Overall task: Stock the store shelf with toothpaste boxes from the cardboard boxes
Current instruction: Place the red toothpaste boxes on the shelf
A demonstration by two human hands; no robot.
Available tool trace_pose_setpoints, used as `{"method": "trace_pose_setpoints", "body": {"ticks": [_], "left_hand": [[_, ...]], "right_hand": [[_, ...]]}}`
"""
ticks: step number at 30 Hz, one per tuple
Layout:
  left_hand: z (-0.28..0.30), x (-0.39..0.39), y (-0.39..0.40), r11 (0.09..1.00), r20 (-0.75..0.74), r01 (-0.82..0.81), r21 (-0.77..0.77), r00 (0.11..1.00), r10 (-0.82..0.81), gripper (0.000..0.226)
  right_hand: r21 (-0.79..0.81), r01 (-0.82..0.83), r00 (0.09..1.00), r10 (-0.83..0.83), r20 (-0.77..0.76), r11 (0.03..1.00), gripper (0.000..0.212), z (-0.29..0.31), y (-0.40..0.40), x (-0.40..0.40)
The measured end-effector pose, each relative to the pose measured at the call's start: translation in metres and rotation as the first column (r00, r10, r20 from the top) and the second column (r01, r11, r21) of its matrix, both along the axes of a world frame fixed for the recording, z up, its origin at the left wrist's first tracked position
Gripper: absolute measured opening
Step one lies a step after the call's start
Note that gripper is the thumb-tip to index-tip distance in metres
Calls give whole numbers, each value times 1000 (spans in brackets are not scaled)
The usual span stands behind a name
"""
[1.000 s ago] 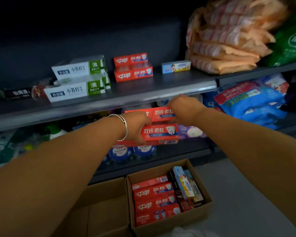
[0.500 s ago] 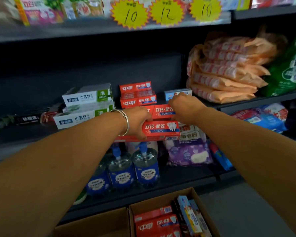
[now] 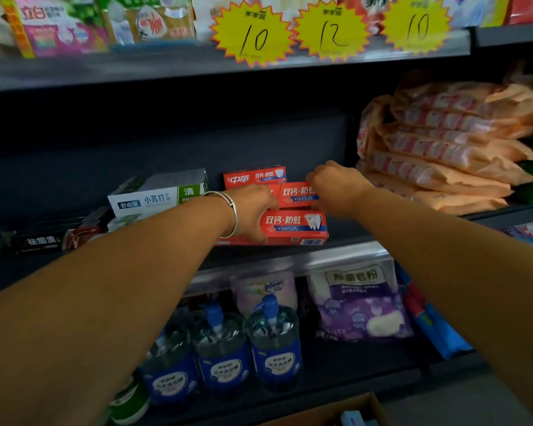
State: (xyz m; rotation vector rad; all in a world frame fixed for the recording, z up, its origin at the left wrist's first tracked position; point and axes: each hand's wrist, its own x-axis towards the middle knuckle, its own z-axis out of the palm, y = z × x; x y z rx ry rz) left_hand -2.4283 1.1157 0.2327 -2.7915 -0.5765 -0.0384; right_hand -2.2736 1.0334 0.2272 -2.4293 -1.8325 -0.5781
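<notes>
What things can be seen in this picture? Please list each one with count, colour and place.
red toothpaste boxes: two held, one stacked on the other, middle shelf front; more red ones behind
white-green toothpaste boxes: at least two, stacked, left of the red ones
dark boxes: count unclear, far left
orange packs: a pile, middle shelf right
yellow price tags: three, top shelf edge
blue bottles: three, lower shelf
purple bag: one, lower shelf
cardboard box: one, brown, bottom edge
left hand: grips the boxes' left end
right hand: grips the upper box
</notes>
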Motion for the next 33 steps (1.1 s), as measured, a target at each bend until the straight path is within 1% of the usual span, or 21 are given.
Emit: {"method": "trace_pose_setpoints", "body": {"ticks": [7, 13, 21, 26, 30, 33], "left_hand": [[-16, 23, 44, 1000, 22, -7, 2, 1000, 7, 56], [-34, 39, 75, 1000, -2, -28, -6, 1000, 28, 61], [-47, 55, 106, 1000, -8, -7, 9, 1000, 7, 64], [-50, 59, 116, 1000, -8, -14, -15, 1000, 14, 67], [-49, 59, 124, 1000, 0, -9, -14, 1000, 9, 62], [-49, 61, 128, 1000, 4, -5, -9, 1000, 5, 60]], "right_hand": [[-17, 14, 1000, -14, -21, 1000, 48, -11, 46, 24], [-2, 5, 999, -5, -47, 1000, 48, -25, 77, 39], [9, 13, 998, -12, -67, 1000, 52, -41, 107, 56], [-11, 6, 996, -7, -84, 1000, 53, -40, 120, 61], [-41, -2, 996, -2, -84, 999, 60, -42, 133, 64], [-83, 7, 995, -16, -103, 997, 61, -45, 142, 66]]}}
